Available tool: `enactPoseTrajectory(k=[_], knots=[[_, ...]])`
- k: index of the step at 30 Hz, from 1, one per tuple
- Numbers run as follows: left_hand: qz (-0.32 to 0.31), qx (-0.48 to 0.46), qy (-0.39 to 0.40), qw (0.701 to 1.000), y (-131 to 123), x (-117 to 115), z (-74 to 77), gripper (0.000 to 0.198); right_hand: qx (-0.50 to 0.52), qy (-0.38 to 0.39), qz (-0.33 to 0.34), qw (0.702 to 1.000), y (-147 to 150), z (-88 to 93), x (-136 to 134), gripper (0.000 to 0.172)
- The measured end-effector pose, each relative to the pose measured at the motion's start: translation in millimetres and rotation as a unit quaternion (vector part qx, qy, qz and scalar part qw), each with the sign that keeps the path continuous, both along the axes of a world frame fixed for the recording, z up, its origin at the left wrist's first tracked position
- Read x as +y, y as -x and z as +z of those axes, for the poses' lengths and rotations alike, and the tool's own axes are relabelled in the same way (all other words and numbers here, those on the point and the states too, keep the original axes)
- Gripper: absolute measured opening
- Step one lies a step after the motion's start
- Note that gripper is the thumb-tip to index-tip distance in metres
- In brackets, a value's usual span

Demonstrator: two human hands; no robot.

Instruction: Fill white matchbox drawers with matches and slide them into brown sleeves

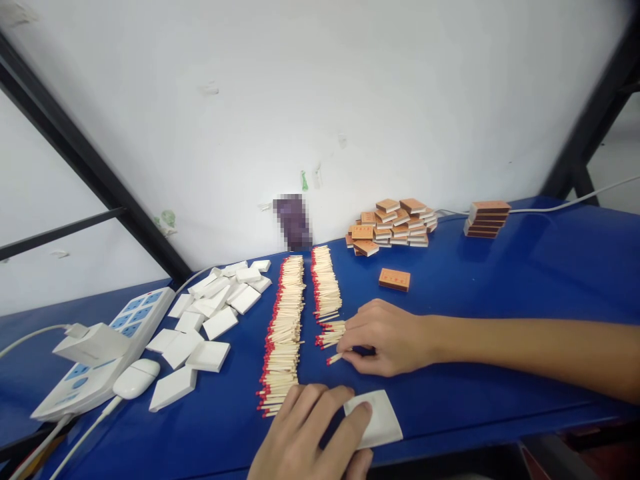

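My right hand [383, 337] is closed, thumb and fingertips pinching a red-tipped match [334, 359] at the near end of the shorter match row [326, 283]. Its other fingers lie over a small group of matches [330, 333] there. At the table's front edge, my left hand [313, 433] grips a white matchbox tray [385, 420], one finger across its top. What lies inside the tray is hard to make out. The left fingertips are close to the near end of the longer match row [285, 327]. In both rows the red heads point left.
White matchbox trays [220, 322] lie heaped at left, beside a power strip [135, 327] with a white charger [97, 343]. Orange matchboxes [395, 230] are piled at the wall, a stack [486, 220] stands farther right, and one matchbox [395, 279] lies alone on the blue table [500, 287].
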State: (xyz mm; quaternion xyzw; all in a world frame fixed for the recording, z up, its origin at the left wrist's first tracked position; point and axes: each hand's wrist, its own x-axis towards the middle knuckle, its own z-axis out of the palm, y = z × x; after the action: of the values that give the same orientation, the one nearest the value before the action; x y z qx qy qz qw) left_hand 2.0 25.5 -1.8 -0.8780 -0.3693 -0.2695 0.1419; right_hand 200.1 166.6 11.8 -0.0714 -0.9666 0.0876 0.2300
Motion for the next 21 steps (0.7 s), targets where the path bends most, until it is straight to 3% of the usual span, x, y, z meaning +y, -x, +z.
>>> enactPoseTrajectory(k=[9,21], knots=[[0.002,-0.009,0.013,1.000,-0.3,-1.1,-0.4,0.024,0.001,-0.009,-0.056,0.998,-1.6,1.8,-4.2,0.020],[-0.003,-0.013,-0.014,1.000,-2.2,3.3,0.8,0.023,0.017,-0.037,-0.034,0.999,-1.4,-0.6,-1.2,0.019]])
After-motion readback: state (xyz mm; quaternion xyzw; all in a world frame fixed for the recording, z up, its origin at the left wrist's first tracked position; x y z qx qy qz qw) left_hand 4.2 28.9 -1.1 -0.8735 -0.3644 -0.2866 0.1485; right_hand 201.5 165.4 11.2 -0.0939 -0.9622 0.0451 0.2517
